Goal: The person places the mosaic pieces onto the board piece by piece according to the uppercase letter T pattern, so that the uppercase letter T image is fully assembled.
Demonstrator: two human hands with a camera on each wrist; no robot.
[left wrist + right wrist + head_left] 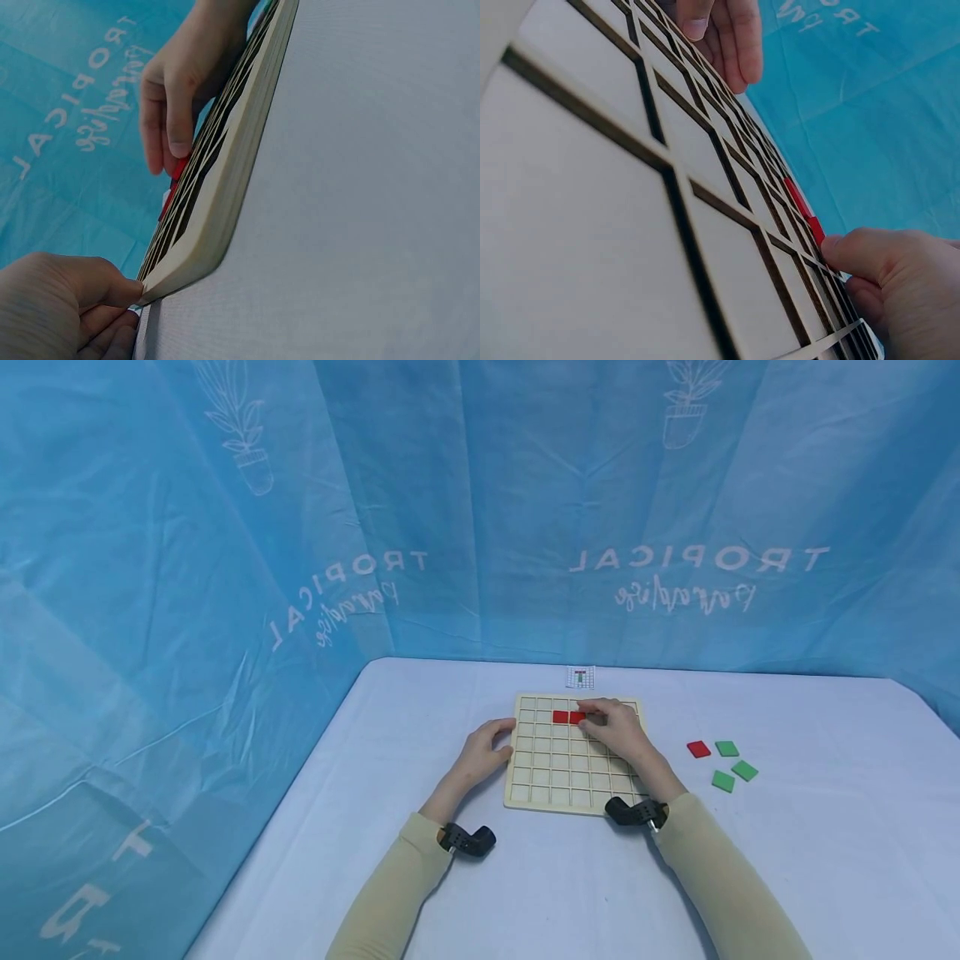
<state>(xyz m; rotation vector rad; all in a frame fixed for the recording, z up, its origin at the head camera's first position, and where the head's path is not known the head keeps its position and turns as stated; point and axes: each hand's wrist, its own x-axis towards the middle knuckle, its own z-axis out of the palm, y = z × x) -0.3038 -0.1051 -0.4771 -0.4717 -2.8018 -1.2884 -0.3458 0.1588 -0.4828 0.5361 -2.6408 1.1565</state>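
A wooden grid board (559, 795) lies on the white cloth. Two red square tiles sit side by side in its second row from the back, one bare red tile (560, 717) and another red tile (576, 717) at my right fingertips. My right hand (618, 731) reaches over the board and pinches that second tile; in the right wrist view its thumb meets the edge of the red tile (817, 229), which stands slightly proud of the grid. Beside the board, my left hand (482, 753) touches the left edge with thumb and fingertips spread apart.
Right of the board lie a loose red tile (699, 749) and several green tiles (727, 748). Behind the board is a small pattern card (580, 677) printed with a red and green T. Blue curtains (525, 510) stand at the back and left of the table.
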